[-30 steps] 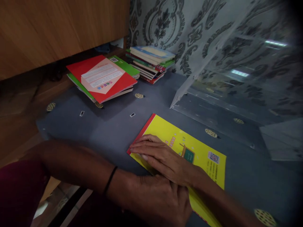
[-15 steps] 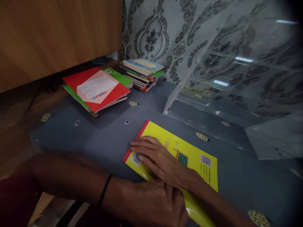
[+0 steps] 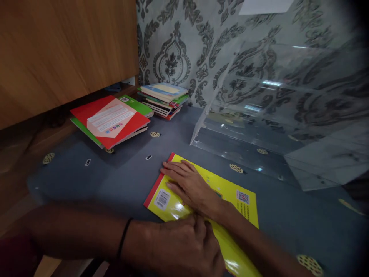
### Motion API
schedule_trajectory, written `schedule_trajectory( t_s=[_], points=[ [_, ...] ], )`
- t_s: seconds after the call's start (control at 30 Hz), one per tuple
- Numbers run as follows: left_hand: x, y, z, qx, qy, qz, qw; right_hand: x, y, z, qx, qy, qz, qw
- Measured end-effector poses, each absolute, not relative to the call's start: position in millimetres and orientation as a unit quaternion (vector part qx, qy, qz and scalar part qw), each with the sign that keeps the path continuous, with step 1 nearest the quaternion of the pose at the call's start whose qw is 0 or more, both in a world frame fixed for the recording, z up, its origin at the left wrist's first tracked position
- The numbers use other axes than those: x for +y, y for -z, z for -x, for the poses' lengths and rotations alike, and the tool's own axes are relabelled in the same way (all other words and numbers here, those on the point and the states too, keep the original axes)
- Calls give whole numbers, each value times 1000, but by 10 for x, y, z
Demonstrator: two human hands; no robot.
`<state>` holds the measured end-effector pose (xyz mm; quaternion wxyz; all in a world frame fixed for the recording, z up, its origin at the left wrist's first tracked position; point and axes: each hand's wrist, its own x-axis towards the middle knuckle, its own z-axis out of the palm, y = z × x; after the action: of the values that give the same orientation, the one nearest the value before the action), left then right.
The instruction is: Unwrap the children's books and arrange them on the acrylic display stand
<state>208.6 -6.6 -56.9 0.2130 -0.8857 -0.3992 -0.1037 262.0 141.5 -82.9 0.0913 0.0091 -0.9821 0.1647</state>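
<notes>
A yellow book (image 3: 227, 238) with a red spine lies flat on the blue-grey tabletop. Its back cover faces up, showing a barcode and a QR code, and its surface shines under the light. My right hand (image 3: 190, 186) rests flat on the cover, fingers stretched toward the spine and slightly apart. My left hand (image 3: 184, 244), below a black wristband, is closed at the book's near edge, close to my right wrist. Its fingertips are curled out of sight, so what they grip cannot be made out.
A red book (image 3: 127, 127) tops a low pile at the left, overlapping a green one. Behind it stands a stack of books (image 3: 164, 92) near the patterned wall. A clear acrylic rack (image 3: 207, 111) occupies the right back. A wooden cabinet (image 3: 69, 50) overhangs the left.
My right hand has slid across the cover toward the far edge, uncovering the barcode. My left hand stays closed at the near edge. The view has shifted a little.
</notes>
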Motion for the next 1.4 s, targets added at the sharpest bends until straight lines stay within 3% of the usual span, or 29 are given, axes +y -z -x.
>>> schedule_trajectory(
  t_s=[0.67,1.17,1.4],
  points=[
    [38,639,-2073,-412,134,886,163,1571,819,-2608,-988,-94,70,98],
    [195,983,-2059,-363,173,837,371,1833,686,-2928,-971,-202,89,87],
    [29,668,-2094,-377,90,881,270,2027,745,-3487,-951,-250,144,113]
  ],
)
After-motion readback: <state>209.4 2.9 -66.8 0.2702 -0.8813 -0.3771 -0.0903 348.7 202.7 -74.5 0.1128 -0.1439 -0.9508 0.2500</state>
